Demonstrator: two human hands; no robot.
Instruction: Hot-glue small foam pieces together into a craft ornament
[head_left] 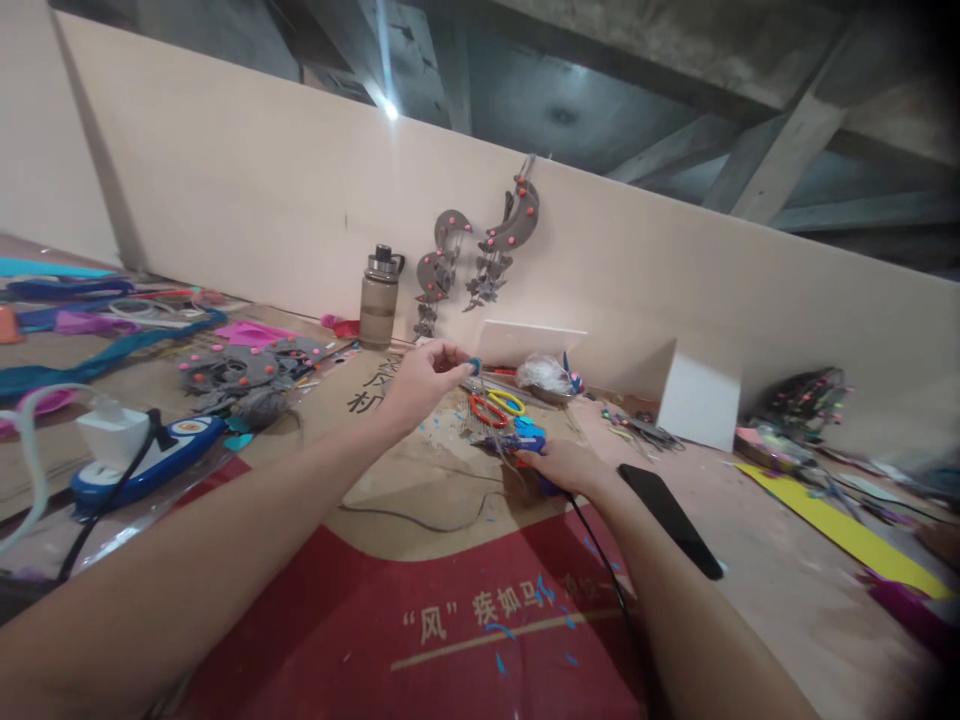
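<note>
Near the middle of the frame, the left hand (429, 385) has its grip closed, thumb and fingertip pinching a small blue piece (475, 366). So little of the piece seems to be held that it could turn or slip and drop into the clutter below. A thin dark strand (442, 527) curves across the cardboard (330, 640), lower centre of the frame, and might catch on a passing finger. Just under the pinch, a red handle (487, 411) and a yellow handle (507, 402), apparently of scissors, could be knocked if the hand sinks too low. Right of centre, the right hand (566, 468) has its grip wrapped around a blue tool (525, 440), probably a glue gun; if it is hot, its leftward tip could burn the left fingers or stick to scraps. The black cord (592, 530) running toward the bottom edge beside the right forearm could snag and pull the aim off.

As for looks, the blue piece is dark teal and roughly rounded, partly covered by the fingertips, its detail blurred. The blue tool is deep blue with a narrower front end, and the palm hides part of its body.
</note>
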